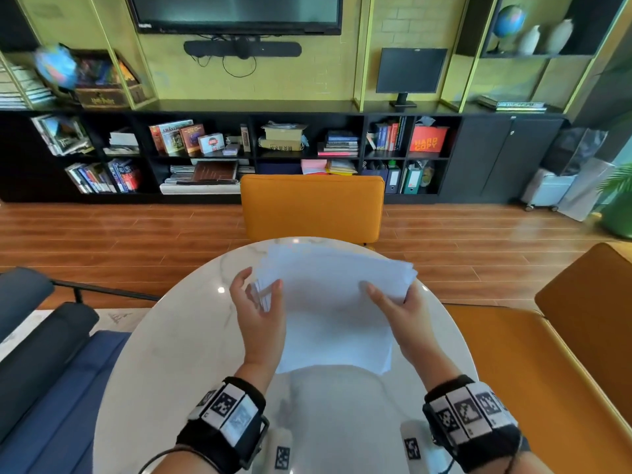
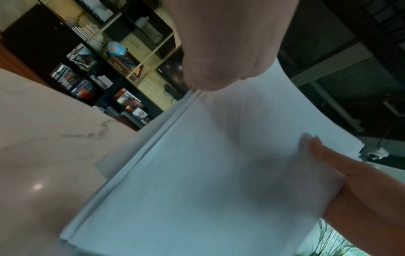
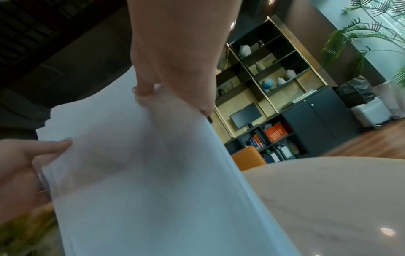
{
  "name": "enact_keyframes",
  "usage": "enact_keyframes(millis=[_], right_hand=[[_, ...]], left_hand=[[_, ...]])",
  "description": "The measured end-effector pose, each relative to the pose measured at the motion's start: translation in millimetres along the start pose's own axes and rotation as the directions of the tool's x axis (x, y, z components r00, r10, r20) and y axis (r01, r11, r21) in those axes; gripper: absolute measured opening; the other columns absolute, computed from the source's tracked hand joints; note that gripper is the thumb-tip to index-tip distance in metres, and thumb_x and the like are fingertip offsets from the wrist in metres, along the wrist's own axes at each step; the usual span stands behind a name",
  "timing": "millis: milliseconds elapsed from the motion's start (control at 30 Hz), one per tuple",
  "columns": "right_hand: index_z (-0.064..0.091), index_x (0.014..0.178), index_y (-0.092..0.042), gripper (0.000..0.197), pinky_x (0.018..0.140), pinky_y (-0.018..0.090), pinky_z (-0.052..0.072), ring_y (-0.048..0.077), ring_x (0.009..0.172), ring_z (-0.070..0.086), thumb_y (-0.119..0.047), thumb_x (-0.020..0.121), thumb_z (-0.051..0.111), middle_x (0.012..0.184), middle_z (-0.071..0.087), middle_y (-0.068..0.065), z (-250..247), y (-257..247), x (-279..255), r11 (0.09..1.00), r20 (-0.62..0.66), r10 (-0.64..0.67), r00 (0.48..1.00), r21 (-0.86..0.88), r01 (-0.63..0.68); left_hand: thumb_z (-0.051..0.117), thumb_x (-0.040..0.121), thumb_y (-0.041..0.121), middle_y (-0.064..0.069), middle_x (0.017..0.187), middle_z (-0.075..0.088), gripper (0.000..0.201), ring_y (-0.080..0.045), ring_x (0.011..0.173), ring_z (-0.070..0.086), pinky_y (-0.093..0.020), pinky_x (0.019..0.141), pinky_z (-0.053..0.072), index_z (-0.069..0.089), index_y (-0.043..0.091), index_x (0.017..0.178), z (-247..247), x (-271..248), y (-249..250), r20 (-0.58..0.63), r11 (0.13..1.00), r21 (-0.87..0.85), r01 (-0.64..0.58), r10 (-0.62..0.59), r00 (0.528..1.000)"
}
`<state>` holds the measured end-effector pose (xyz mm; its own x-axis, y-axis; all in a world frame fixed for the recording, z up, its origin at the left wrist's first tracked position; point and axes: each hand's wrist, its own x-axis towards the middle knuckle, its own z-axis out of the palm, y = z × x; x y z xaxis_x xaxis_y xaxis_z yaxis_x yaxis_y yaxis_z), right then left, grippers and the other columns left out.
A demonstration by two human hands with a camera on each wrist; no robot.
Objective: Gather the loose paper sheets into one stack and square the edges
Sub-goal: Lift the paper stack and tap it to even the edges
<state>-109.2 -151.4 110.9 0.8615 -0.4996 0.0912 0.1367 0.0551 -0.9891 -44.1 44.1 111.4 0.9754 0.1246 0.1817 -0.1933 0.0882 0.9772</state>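
A stack of white paper sheets is held over the round marble table, its far and left edges fanned unevenly. My left hand grips the stack's left edge, thumb on top and fingers behind the sheet edges. My right hand pinches the right edge, thumb on the top sheet and fingers hidden underneath. In the left wrist view the stepped sheet edges of the stack run diagonally, with the right hand at its far side. The right wrist view shows the stack and the left hand holding it.
An orange chair stands behind the table, an orange bench to the right and a blue seat to the left. Bare tabletop shows on both sides of the stack and in front of it. Black bookshelves line the far wall.
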Motion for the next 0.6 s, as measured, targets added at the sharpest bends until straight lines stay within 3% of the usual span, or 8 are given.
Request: enact_keyframes(millis=[67,133,200,233,367,467,533,600], right_hand=[[0.066,0.106,-0.021,0.032,0.07,0.026,0.057,0.015,0.091,0.073,-0.024,0.076,0.077,0.103,0.075,0.004,-4.0,13.6,0.0,0.993,0.022,0.116,0.993,-0.025,-0.116],[0.07,0.095,-0.019,0.018,0.071,0.03,0.057,0.017,0.086,0.074,-0.023,0.079,0.074,0.102,0.076,0.011,-4.9,24.8,-0.6,0.981,0.009,0.179,0.984,-0.073,-0.178],[0.071,0.09,-0.02,0.01,0.073,0.033,0.057,0.021,0.086,0.074,-0.022,0.08,0.073,0.096,0.077,0.009,-3.4,25.0,1.2,0.982,-0.006,0.172,0.985,-0.076,-0.172],[0.071,0.089,-0.021,0.008,0.072,0.033,0.057,0.02,0.085,0.074,-0.021,0.081,0.072,0.091,0.078,0.004,-2.4,19.9,2.5,0.986,-0.005,0.15,0.989,-0.069,-0.15],[0.068,0.096,-0.024,0.018,0.063,0.02,0.056,0.008,0.08,0.074,-0.02,0.08,0.073,0.084,0.078,-0.009,-4.8,0.7,7.0,0.998,0.05,0.063,0.997,0.0,-0.063],[0.064,0.111,-0.02,0.04,0.073,0.026,0.058,0.012,0.09,0.073,-0.021,0.073,0.079,0.098,0.077,-0.002,-9.1,10.0,1.6,0.995,0.059,0.092,0.994,-0.04,-0.09],[0.067,0.109,-0.015,0.038,0.073,0.028,0.058,0.018,0.091,0.073,-0.021,0.074,0.079,0.099,0.077,0.003,-7.7,21.4,-2.7,0.986,0.014,0.147,0.989,-0.077,-0.146],[0.07,0.102,-0.011,0.028,0.07,0.028,0.058,0.019,0.084,0.074,-0.022,0.077,0.076,0.096,0.077,0.007,-3.4,25.6,-4.0,0.98,-0.03,0.17,0.985,-0.098,-0.172]], left_hand=[[0.06,0.089,0.022,0.0,0.128,0.051,0.042,-0.018,0.118,0.052,-0.033,0.1,0.043,0.037,0.03,0.123,1.2,-2.9,-11.6,0.054,0.993,0.075,0.092,-0.096,0.994],[0.059,0.089,0.027,-0.001,0.124,0.058,0.043,-0.02,0.112,0.058,-0.04,0.099,0.047,0.042,0.02,0.128,3.5,-5.3,-19.6,0.087,0.976,0.163,0.143,-0.158,0.984],[0.056,0.09,0.03,-0.004,0.127,0.06,0.046,-0.02,0.111,0.06,-0.046,0.1,0.048,0.043,0.018,0.133,6.2,-4.3,-18.9,0.086,0.966,0.202,0.159,-0.179,0.98],[0.055,0.09,0.03,-0.003,0.127,0.06,0.046,-0.018,0.111,0.06,-0.043,0.1,0.048,0.043,0.018,0.134,7.3,-2.9,-15.6,0.078,0.968,0.201,0.148,-0.167,0.983],[0.056,0.091,0.024,0.011,0.104,0.062,0.03,-0.008,0.1,0.06,-0.021,0.085,0.045,0.051,0.02,0.12,8.0,2.1,2.3,0.041,0.985,0.154,0.071,-0.078,0.996],[0.06,0.089,0.028,0.007,0.106,0.063,0.029,-0.014,0.102,0.06,-0.031,0.089,0.048,0.052,0.019,0.115,0.8,-3.4,-2.9,0.056,0.983,0.159,0.094,-0.104,0.993],[0.059,0.089,0.028,0.005,0.109,0.064,0.026,-0.016,0.104,0.062,-0.037,0.092,0.051,0.052,0.022,0.114,-1.7,-7.7,-12.3,0.082,0.98,0.168,0.108,-0.123,0.989],[0.056,0.091,0.024,0.01,0.101,0.063,0.018,-0.016,0.102,0.061,-0.034,0.088,0.049,0.052,0.024,0.108,1.3,-9.1,-14.0,0.08,0.977,0.199,0.078,-0.096,0.992]])
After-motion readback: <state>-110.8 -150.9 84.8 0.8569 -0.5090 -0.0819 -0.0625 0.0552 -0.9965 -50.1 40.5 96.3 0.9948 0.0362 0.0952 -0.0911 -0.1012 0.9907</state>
